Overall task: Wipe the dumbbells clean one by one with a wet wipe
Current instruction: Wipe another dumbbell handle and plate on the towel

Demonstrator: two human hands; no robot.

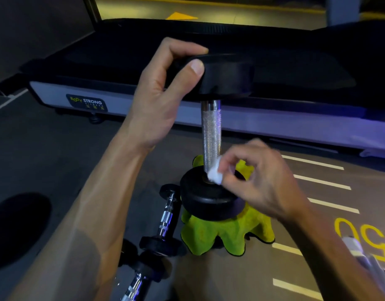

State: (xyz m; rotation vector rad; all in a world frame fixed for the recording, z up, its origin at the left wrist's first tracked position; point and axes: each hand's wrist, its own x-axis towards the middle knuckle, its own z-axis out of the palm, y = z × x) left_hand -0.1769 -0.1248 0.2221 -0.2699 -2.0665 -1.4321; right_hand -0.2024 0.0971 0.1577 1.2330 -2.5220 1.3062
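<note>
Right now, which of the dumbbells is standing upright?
The large dumbbell on the green cloth, steadied by the left hand; the two smaller dumbbells lie flat beside it.

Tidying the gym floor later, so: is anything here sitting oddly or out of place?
Only the big dumbbell: it stands on end on a crumpled green cloth, steadied by the left hand on its top head while the right hand wipes the handle's base with a wipe. Nothing looks spilled or damaged.
</note>
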